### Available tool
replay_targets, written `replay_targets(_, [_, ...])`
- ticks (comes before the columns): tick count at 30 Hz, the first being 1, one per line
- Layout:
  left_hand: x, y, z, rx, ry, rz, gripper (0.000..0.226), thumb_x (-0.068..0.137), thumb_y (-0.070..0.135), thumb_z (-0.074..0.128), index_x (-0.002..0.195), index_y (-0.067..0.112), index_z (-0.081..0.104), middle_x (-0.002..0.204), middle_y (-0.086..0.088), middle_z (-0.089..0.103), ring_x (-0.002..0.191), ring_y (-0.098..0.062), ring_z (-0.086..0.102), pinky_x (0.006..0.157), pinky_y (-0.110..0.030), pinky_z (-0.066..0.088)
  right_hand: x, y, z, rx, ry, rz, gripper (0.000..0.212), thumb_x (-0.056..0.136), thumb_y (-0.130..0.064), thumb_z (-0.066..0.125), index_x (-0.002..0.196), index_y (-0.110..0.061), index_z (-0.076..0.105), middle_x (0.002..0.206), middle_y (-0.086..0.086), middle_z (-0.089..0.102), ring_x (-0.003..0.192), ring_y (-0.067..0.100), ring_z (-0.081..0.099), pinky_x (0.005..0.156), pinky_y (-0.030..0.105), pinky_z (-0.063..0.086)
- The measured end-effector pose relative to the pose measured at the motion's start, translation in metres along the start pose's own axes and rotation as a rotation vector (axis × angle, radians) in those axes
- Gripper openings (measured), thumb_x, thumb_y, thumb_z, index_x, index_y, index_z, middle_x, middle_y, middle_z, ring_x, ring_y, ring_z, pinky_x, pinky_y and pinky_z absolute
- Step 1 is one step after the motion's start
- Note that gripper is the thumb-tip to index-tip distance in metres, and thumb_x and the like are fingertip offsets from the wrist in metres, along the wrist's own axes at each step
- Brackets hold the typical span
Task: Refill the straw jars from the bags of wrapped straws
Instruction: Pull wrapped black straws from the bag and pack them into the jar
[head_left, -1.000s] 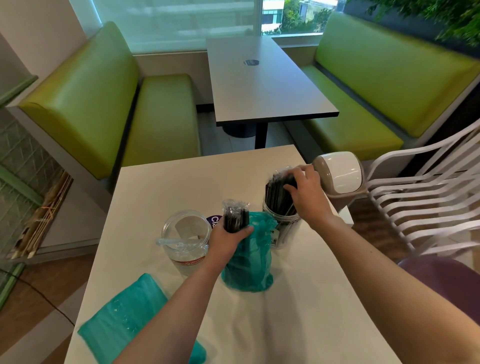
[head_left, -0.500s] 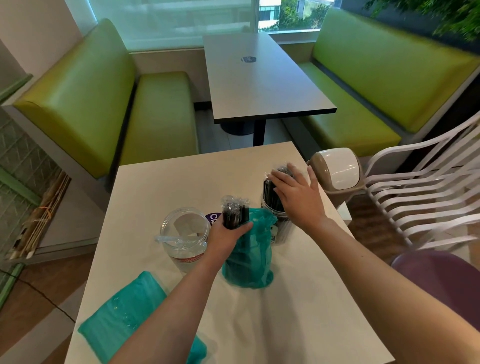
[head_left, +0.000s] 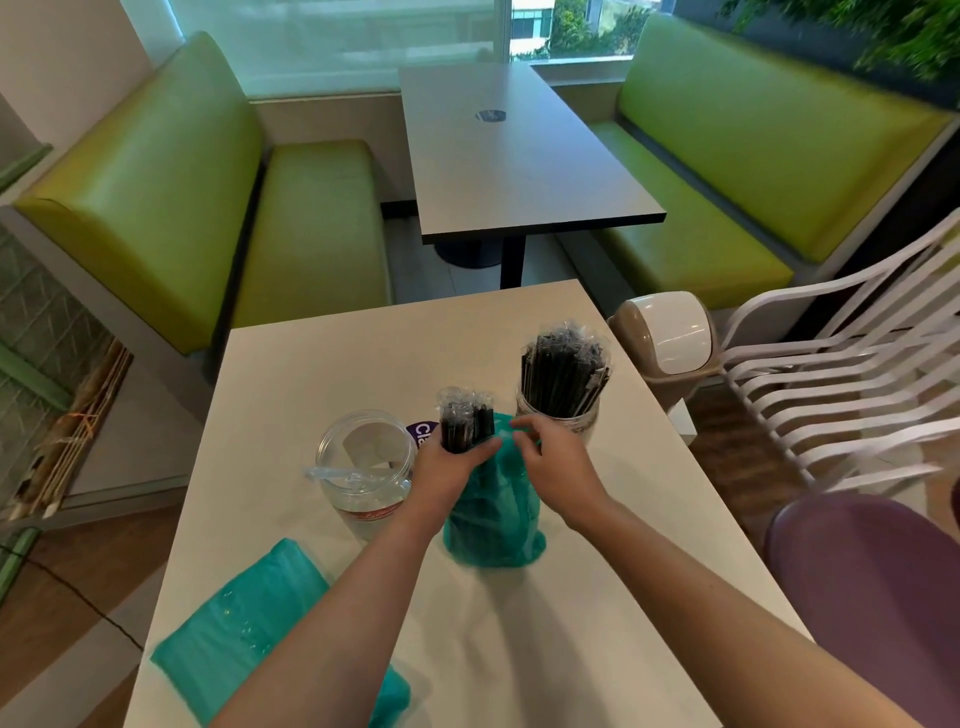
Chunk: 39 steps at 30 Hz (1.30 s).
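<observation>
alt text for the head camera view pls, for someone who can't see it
A person's left hand grips black wrapped straws sticking out of an upright teal bag on a table, while the right hand pinches the bag's top. Behind stand a straw-filled jar and a nearly empty jar.

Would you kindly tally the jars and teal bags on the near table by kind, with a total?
Jars: 2, the full jar and the nearly empty jar.
Teal bags: 2, the upright bag and the flat bag.
Total: 4.
</observation>
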<state>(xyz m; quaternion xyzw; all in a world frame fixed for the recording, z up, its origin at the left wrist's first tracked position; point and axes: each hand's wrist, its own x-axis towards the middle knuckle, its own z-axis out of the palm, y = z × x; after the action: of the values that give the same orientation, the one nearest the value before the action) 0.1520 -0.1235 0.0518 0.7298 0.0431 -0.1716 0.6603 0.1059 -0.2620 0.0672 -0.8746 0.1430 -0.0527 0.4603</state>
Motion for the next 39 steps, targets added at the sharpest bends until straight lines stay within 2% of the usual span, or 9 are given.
replay_targets(6, [-0.001,-0.006,-0.002,-0.038,-0.086,-0.036,0.052,0.073,0.03,0.085,0.119,0.016,0.065,0.107,-0.001,0.072,0.1,-0.013,0.067,0.083,-0.025,0.053,0.001,0.011,0.001,-0.12,-0.072,0.021,0.023,0.092,-0.025,0.065,0.114,-0.019,0.065,0.087,-0.003,0.062,0.078,0.009,0.056,0.065,0.019,0.044])
replay_targets(12, [0.002,-0.014,-0.004,-0.072,-0.093,-0.099,0.044,0.073,0.031,0.085,0.113,0.02,0.069,0.102,-0.003,0.075,0.1,-0.02,0.07,0.094,-0.044,0.054,0.006,0.008,-0.002,-0.286,-0.219,-0.019,0.034,0.089,-0.013,0.063,0.121,-0.021,0.068,0.101,0.0,0.066,0.083,0.009,0.055,0.068,0.018,0.04])
replay_targets(15, [0.003,-0.013,-0.003,-0.093,-0.112,-0.117,0.039,0.075,0.03,0.083,0.111,0.022,0.071,0.102,-0.003,0.075,0.1,-0.022,0.07,0.096,-0.045,0.053,0.005,0.0,-0.003,-0.007,-0.27,0.052,0.038,0.09,-0.002,0.049,0.119,-0.018,0.069,0.102,-0.003,0.066,0.086,0.007,0.058,0.064,0.007,0.044])
replay_targets(17, [0.004,-0.011,-0.002,-0.11,-0.123,-0.125,0.042,0.075,0.032,0.083,0.113,0.022,0.07,0.103,-0.003,0.075,0.102,-0.021,0.069,0.096,-0.043,0.053,0.005,-0.004,-0.003,0.169,-0.31,0.122,0.031,0.094,-0.008,0.052,0.119,-0.016,0.068,0.105,0.001,0.069,0.095,0.012,0.064,0.079,0.017,0.053])
replay_targets(23, [0.004,-0.005,-0.001,-0.132,-0.131,-0.161,0.049,0.072,0.042,0.083,0.116,0.025,0.068,0.105,-0.001,0.075,0.104,-0.022,0.068,0.096,-0.043,0.053,0.007,-0.001,-0.002,0.19,-0.322,0.157,0.038,0.087,-0.03,0.071,0.122,-0.019,0.062,0.105,0.004,0.062,0.095,0.016,0.06,0.086,0.03,0.051])
replay_targets(27, [0.002,-0.003,-0.001,-0.084,-0.151,-0.138,0.065,0.065,0.049,0.085,0.122,0.025,0.064,0.11,0.001,0.073,0.106,-0.019,0.067,0.097,-0.042,0.052,0.007,0.003,-0.002,0.269,-0.296,0.184,0.037,0.085,-0.025,0.073,0.119,-0.016,0.062,0.095,0.005,0.056,0.088,0.016,0.055,0.079,0.027,0.048])
replay_targets(30, [0.001,-0.002,-0.002,-0.091,-0.163,-0.119,0.058,0.073,0.043,0.081,0.124,0.022,0.063,0.11,0.001,0.073,0.106,-0.017,0.067,0.097,-0.04,0.052,0.008,0.003,-0.003,0.368,-0.284,0.222,0.033,0.086,-0.018,0.072,0.117,-0.014,0.063,0.1,0.006,0.062,0.095,0.019,0.061,0.085,0.029,0.05])
replay_targets(33, [0.0,-0.002,-0.001,-0.106,-0.139,-0.113,0.051,0.076,0.041,0.08,0.12,0.021,0.065,0.109,0.001,0.074,0.105,-0.017,0.068,0.098,-0.04,0.052,0.009,0.004,-0.004,0.434,-0.282,0.232,0.035,0.09,-0.014,0.067,0.124,-0.016,0.062,0.115,0.003,0.068,0.107,0.018,0.064,0.088,0.025,0.051])
replay_targets(39, [0.002,0.0,0.0,-0.072,-0.087,-0.094,0.041,0.08,0.035,0.079,0.116,0.02,0.066,0.107,-0.001,0.073,0.099,-0.015,0.069,0.093,-0.036,0.054,0.007,0.001,-0.008,0.414,-0.245,0.183,0.034,0.094,-0.014,0.062,0.127,-0.018,0.054,0.112,-0.005,0.064,0.094,0.0,0.061,0.067,0.005,0.048])
